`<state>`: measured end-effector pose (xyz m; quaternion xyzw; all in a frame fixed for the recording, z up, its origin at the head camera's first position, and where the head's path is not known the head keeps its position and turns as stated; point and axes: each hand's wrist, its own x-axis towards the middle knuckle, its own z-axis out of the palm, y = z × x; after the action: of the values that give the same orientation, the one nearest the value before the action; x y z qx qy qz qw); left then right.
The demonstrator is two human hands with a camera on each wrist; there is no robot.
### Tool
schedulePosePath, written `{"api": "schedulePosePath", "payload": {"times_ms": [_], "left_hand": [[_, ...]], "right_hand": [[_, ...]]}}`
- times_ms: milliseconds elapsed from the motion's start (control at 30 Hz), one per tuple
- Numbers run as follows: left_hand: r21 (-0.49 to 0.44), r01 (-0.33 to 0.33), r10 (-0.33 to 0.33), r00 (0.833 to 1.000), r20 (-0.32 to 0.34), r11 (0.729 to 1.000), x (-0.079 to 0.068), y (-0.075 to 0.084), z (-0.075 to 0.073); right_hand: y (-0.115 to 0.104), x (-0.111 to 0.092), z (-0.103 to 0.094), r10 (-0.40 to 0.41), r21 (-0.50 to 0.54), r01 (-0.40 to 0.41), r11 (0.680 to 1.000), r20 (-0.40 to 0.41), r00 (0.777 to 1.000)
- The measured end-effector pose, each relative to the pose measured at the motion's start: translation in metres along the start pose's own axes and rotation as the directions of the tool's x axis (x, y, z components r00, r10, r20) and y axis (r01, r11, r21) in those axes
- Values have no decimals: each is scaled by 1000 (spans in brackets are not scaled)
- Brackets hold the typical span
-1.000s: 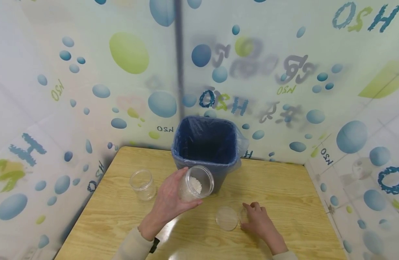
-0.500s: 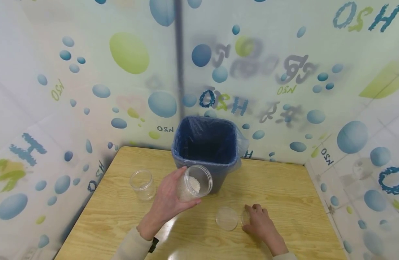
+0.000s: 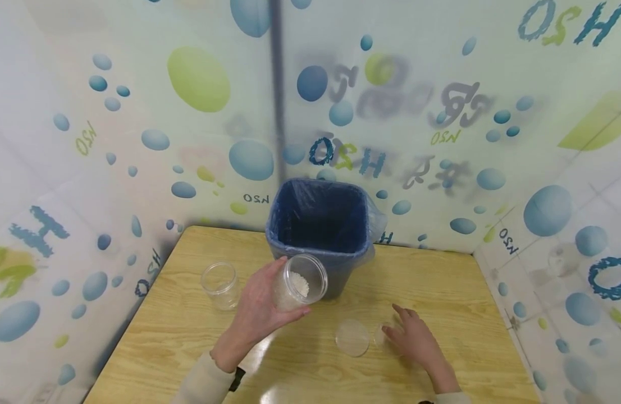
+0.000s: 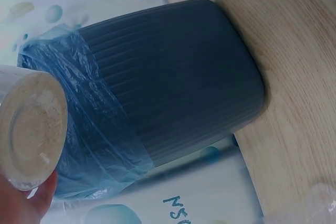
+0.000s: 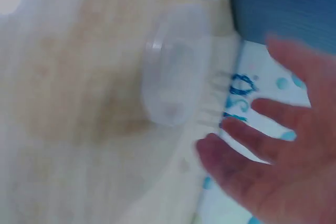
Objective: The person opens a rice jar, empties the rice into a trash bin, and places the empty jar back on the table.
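Observation:
A clear plastic jar (image 3: 305,280) with white grains inside leans to the right in my left hand (image 3: 255,306), which grips it around the side. Its pale base (image 4: 34,127) and part of the thumb or a finger show in the left wrist view. My right hand (image 3: 416,342) hovers just over a clear round lid (image 3: 379,335), partly covering it in the head view. In the right wrist view, the spread fingers (image 5: 252,135) stand apart from that lid (image 5: 178,66) and hold nothing. A second clear lid (image 3: 352,338) lies flat just left of it.
A dark bin (image 3: 341,283) lined with a blue bag stands at the back of the wooden table (image 3: 432,292), right behind the held jar. Another clear jar (image 3: 221,286), without a lid, stands to the left. Patterned sheets (image 3: 199,78) enclose the table at the back and sides.
My right hand has let go of the lid, spread its fingers and shifted slightly right and up. The left hand with the jar has drifted a little left.

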<state>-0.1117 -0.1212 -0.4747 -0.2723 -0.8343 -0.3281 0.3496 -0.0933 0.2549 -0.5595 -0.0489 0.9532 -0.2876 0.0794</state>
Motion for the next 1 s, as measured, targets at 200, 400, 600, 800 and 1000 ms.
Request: {"api": "schedulePosePath", "payload": {"times_ms": [200,400,600,800,1000], "left_hand": [[-2,31,-31,999,21,1000,2,0,-4],[-2,52,-52,998,20,999,2,-1,-7],[5,55,-55,998,7,998,1,-2,-8],[11,56,-56,998,-1,998,1,-2,-10],[13,67,-67,998,7,998,1,-1,-12]], "right_hand": [[-13,-2,-27,-47,124,97,988,-354,934],[-31,5,-42,-103,165,218,962,-519,848],[-70,13,-55,-176,241,388,889,-605,777],[-109,17,-68,-290,138,527,838,-707,646],[-136,26,-73,-327,92,535,840,-701,634]]}}
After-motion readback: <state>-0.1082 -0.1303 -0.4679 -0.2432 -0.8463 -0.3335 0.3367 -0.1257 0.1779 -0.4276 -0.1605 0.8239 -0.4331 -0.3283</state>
